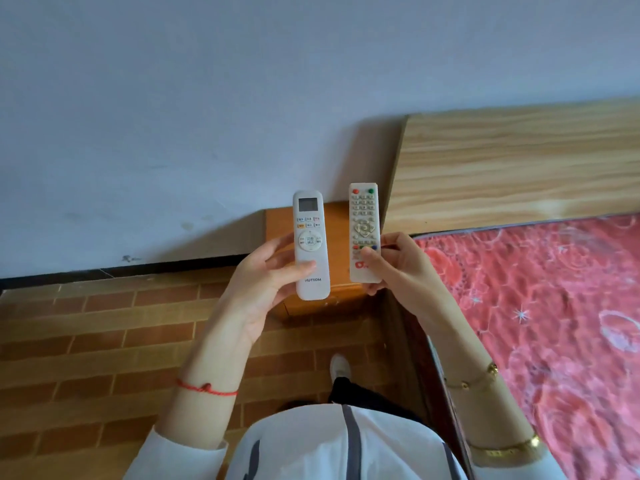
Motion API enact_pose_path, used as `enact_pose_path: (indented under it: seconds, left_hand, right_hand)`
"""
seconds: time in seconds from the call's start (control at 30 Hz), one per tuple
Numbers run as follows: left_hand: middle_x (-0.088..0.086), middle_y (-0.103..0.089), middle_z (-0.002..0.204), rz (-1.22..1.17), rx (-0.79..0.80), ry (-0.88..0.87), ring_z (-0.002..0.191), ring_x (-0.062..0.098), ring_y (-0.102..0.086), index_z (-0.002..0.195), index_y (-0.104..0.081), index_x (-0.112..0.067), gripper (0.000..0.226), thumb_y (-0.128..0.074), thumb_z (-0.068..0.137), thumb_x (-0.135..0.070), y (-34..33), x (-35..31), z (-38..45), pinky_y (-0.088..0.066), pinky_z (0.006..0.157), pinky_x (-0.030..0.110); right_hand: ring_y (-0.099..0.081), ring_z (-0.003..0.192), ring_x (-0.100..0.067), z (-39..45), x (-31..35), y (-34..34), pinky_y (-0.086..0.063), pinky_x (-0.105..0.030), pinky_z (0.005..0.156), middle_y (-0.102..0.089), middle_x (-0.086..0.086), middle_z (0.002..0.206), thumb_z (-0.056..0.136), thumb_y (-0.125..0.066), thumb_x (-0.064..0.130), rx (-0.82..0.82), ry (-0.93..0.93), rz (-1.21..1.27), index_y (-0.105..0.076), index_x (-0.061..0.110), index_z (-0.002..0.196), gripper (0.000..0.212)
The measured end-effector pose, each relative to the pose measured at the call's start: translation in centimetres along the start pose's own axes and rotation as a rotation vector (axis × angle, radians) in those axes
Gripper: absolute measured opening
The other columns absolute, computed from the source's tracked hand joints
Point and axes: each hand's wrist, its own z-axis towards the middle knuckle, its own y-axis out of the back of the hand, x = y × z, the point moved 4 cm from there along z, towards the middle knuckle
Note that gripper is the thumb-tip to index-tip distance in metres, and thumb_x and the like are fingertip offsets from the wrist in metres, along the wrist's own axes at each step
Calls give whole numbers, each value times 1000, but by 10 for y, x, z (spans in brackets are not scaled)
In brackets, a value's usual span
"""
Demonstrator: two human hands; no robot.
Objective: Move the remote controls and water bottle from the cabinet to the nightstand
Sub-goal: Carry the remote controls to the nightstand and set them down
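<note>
My left hand grips a white air-conditioner remote with a small screen, held upright with its buttons facing me. My right hand holds a second white remote that has many small keys and red and green buttons on top. Both remotes hover above the orange wooden nightstand, which stands against the wall between the two hands. No water bottle and no cabinet are in view.
A bed with a red patterned cover and a light wooden headboard fills the right side. The brick-patterned floor lies to the left. The white wall is straight ahead. My foot shows below.
</note>
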Motion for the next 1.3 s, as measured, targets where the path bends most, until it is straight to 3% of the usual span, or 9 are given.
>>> enact_pose_path:
  seconds: [0.23, 0.5, 0.73, 1.03, 1.3]
  left_hand:
    - [-1, -74, 111, -43, -95, 48, 101, 19, -72, 132, -56, -21, 57, -73, 80, -4, -6, -16, 71, -59, 86, 42]
    - [4, -73, 114, -112, -143, 156, 105, 23, -70, 134, -54, -16, 59, -71, 80, 1, 17, -14, 162, -54, 94, 46]
    - [8, -70, 120, -137, -186, 240, 107, 25, -69, 137, -51, -13, 63, -69, 80, 6, 44, 7, 260, -57, 90, 41]
    - [5, -63, 131, -55, -236, 276, 117, 25, -63, 142, -45, -16, 66, -69, 82, 0, 80, 92, 389, -52, 97, 49]
    - [0, -64, 127, 2, -274, 368, 113, 20, -63, 137, -52, -18, 61, -72, 82, -2, 107, 213, 467, -56, 87, 36]
  right_hand:
    - [-72, 76, -14, 93, 1, 1, -56, -26, 59, -71, -8, 108, 90, -60, 26, 118, -36, -61, -46, 7, 114, 34]
    - [-72, 71, -9, 192, -24, -25, -57, -23, 57, -70, 0, 98, 92, -58, 27, 174, -145, -105, -43, 12, 113, 30]
    - [-71, 80, -18, 279, -69, -59, -61, -37, 66, -67, -5, 109, 93, -59, 25, 147, -235, -150, -45, 10, 113, 29]
    - [-69, 87, -13, 375, -187, -90, -61, -31, 63, -63, -3, 108, 92, -60, 24, 103, -322, -176, -49, 12, 117, 30]
    - [-70, 71, -13, 423, -316, -104, -58, -24, 53, -63, -1, 100, 91, -62, 20, 50, -417, -242, -51, 10, 115, 28]
